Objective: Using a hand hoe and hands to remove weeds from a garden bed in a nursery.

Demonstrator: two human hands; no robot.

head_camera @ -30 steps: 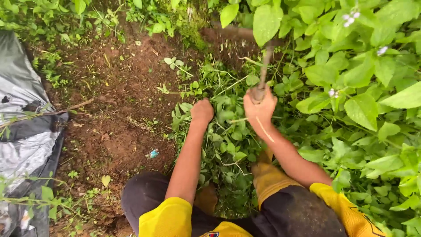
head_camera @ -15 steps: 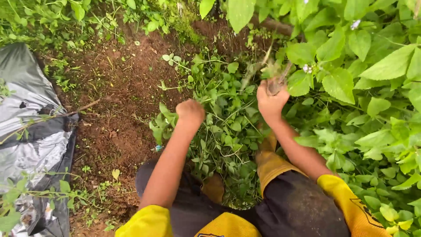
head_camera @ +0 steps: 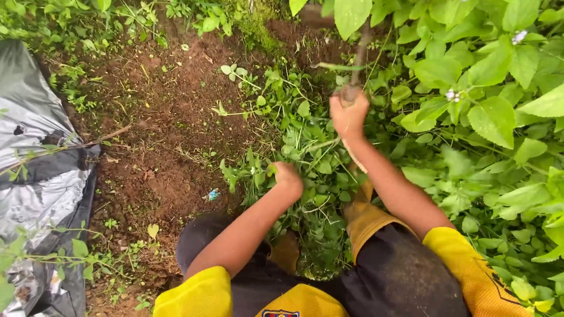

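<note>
While left hand (head_camera: 289, 179) fists soft, limp weeds (head_camera: 311, 158), right hand (head_camera: 348, 114) clamps the stiff tool handle (head_camera: 358, 64); best gripped low near stems.

A small blue-and-white wrapper scrap (head_camera: 212, 194) lies on bare soil (head_camera: 170, 135) — just left of the weeds.

Single head-worn camera looked steeply down from above wearer's knees, facing forward over ground. Close range: forearms filled lower centre. Bare soil (head_camera: 170, 135) lay left, leafy plants (head_camera: 487, 117) right. No second view overlapped.
</note>
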